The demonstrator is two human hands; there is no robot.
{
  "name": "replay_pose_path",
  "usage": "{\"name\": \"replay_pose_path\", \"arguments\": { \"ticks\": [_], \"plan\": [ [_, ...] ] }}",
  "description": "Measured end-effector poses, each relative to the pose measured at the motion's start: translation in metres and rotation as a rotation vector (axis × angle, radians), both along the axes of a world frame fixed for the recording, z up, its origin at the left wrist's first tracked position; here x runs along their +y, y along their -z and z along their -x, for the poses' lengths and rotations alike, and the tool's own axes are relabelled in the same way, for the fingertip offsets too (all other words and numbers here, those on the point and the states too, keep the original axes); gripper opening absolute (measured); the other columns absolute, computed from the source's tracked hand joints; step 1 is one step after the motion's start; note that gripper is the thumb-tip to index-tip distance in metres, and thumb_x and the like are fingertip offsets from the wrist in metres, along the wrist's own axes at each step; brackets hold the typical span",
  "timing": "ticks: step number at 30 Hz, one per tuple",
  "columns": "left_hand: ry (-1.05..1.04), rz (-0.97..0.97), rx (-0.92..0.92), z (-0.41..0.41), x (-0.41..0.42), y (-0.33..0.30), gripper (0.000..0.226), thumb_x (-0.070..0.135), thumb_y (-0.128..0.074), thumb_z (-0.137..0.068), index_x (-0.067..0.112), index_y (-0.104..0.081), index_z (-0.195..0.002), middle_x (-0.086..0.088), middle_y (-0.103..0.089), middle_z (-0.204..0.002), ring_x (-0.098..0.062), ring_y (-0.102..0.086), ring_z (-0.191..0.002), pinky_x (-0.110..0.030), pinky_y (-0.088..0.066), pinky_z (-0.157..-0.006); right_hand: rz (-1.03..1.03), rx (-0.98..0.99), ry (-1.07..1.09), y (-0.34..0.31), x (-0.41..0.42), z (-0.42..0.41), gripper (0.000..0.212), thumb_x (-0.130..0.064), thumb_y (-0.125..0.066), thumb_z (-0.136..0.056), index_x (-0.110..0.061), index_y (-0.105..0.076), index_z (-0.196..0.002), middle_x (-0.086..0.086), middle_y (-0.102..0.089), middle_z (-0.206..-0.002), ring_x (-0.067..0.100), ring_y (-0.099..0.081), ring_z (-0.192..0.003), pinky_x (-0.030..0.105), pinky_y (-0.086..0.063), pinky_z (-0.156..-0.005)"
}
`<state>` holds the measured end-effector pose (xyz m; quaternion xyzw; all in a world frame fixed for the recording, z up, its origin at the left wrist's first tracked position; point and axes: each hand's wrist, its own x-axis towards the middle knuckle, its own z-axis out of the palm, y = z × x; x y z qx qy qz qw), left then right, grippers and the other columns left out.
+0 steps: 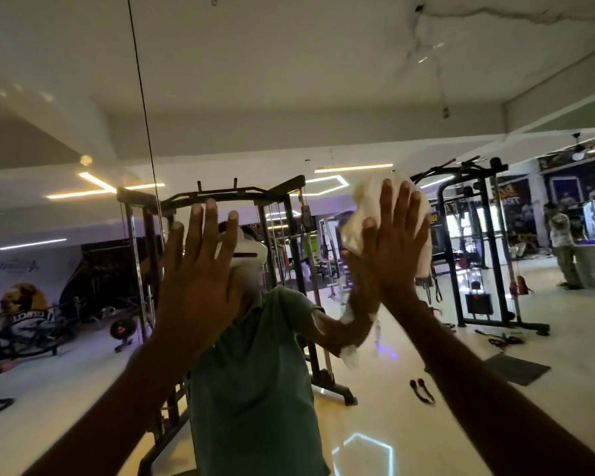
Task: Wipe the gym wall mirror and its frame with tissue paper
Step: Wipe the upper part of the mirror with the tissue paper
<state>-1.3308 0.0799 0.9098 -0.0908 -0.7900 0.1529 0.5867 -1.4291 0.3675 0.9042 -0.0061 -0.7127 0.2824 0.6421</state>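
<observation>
The right hand (394,242) pressed the tissue paper (361,214) flat against the mirror (323,97), fingers straight; the left hand (200,266) rested open-fingered on the glass, holding nothing.

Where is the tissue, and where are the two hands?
tissue (366,201): head view, upper left part above the fingers.
right hand (397,255): head view, back of hand.
left hand (200,283): head view, back of hand.

— Where do the hands sit on the mirror (323,97)?
— The left hand (200,269) lies flat against it, left of the right hand (394,249), which presses the tissue (361,214) onto the glass.
— And behind them?
— A reflected rack (282,214) stands between the hands; another rack (474,249) stands right of the tissue.
</observation>
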Motion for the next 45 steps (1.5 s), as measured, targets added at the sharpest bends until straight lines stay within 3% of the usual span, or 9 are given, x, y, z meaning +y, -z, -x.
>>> {"name": "replay_pose_path", "arguments": {
  "ticks": [2,5,8,15,19,23,30,37,45],
  "plan": [
    [0.005,-0.021,-0.003,0.002,0.005,0.004,0.078,0.057,-0.003,-0.103,0.012,-0.018,-0.165,-0.021,-0.003,-0.172,-0.038,0.0,-0.159,-0.06,-0.009,-0.126,-0.026,0.005,0.018,0.023,-0.051,-0.015,0.068,-0.052,-0.015,-0.109,-0.017,-0.017,-0.167,0.018,-0.008,-0.174,0.039,-0.007,-0.161,0.068,-0.012,-0.125],
    [0.001,0.009,-0.003,0.003,-0.001,0.003,0.078,0.059,-0.004,-0.104,0.013,-0.016,-0.165,-0.018,-0.003,-0.172,-0.037,0.0,-0.159,-0.06,-0.009,-0.126,-0.552,-0.004,-0.118,0.106,-0.113,-0.048,0.066,-0.049,-0.023,-0.11,-0.022,-0.009,-0.168,0.013,0.004,-0.175,0.036,0.004,-0.162,0.065,-0.003,-0.127],
    [-0.023,0.022,-0.022,0.001,-0.008,0.001,0.078,0.062,-0.003,-0.102,0.017,-0.01,-0.166,-0.014,0.002,-0.173,-0.034,0.003,-0.16,-0.057,-0.007,-0.128,-0.716,0.056,-0.091,0.119,-0.069,-0.032,0.069,-0.045,-0.035,-0.109,-0.023,-0.007,-0.168,0.01,0.003,-0.176,0.032,0.004,-0.162,0.06,0.0,-0.129],
    [0.015,-0.054,0.0,0.002,0.004,0.009,0.078,0.061,-0.006,-0.103,0.016,-0.005,-0.166,-0.02,0.003,-0.172,-0.039,0.003,-0.159,-0.06,-0.006,-0.127,0.294,-0.019,0.011,0.054,0.014,0.011,0.068,-0.051,-0.022,-0.11,-0.015,-0.016,-0.167,0.023,-0.015,-0.171,0.044,-0.015,-0.158,0.07,-0.02,-0.121],
    [0.046,0.026,-0.005,0.015,0.039,0.031,0.073,0.053,-0.027,-0.103,0.018,-0.015,-0.165,-0.019,-0.002,-0.172,-0.039,0.002,-0.158,-0.057,0.0,-0.127,-0.292,-0.038,-0.071,0.114,-0.084,-0.034,0.066,-0.049,-0.015,-0.11,-0.018,-0.011,-0.168,0.019,-0.002,-0.174,0.041,-0.001,-0.161,0.067,-0.006,-0.127],
    [0.045,0.036,-0.013,0.018,0.034,0.034,0.071,0.053,-0.031,-0.104,0.021,-0.017,-0.165,-0.016,-0.003,-0.173,-0.036,0.002,-0.159,-0.056,-0.002,-0.128,-0.635,0.026,-0.093,0.132,-0.04,-0.024,0.065,-0.047,-0.022,-0.11,-0.026,-0.001,-0.168,0.013,0.0,-0.175,0.034,0.002,-0.162,0.063,-0.008,-0.127],
    [0.03,0.056,-0.006,0.016,0.032,0.035,0.069,0.049,-0.028,-0.104,0.018,-0.019,-0.165,-0.018,-0.008,-0.172,-0.04,-0.005,-0.159,-0.06,-0.009,-0.126,0.225,-0.022,0.031,0.058,0.021,0.012,0.071,-0.056,-0.013,-0.11,-0.014,-0.02,-0.166,0.022,-0.017,-0.172,0.042,-0.016,-0.159,0.069,-0.022,-0.121],
    [0.0,0.096,-0.005,0.014,0.027,0.034,0.07,0.053,-0.018,-0.105,0.017,-0.019,-0.165,-0.016,-0.004,-0.173,-0.037,-0.001,-0.159,-0.056,-0.004,-0.128,-0.58,0.014,-0.143,0.146,-0.042,-0.028,0.065,-0.048,-0.026,-0.108,-0.027,-0.009,-0.168,0.01,0.003,-0.175,0.033,0.002,-0.162,0.064,-0.008,-0.127],
    [-0.008,0.084,0.017,0.013,0.032,0.036,0.069,0.052,-0.016,-0.106,0.017,-0.017,-0.165,-0.017,-0.004,-0.172,-0.038,-0.002,-0.159,-0.058,-0.005,-0.127,0.277,-0.055,0.041,0.084,-0.004,0.006,0.068,-0.049,-0.026,-0.108,-0.014,-0.023,-0.166,0.021,-0.015,-0.172,0.041,-0.013,-0.159,0.066,-0.016,-0.124]
  ]
}}
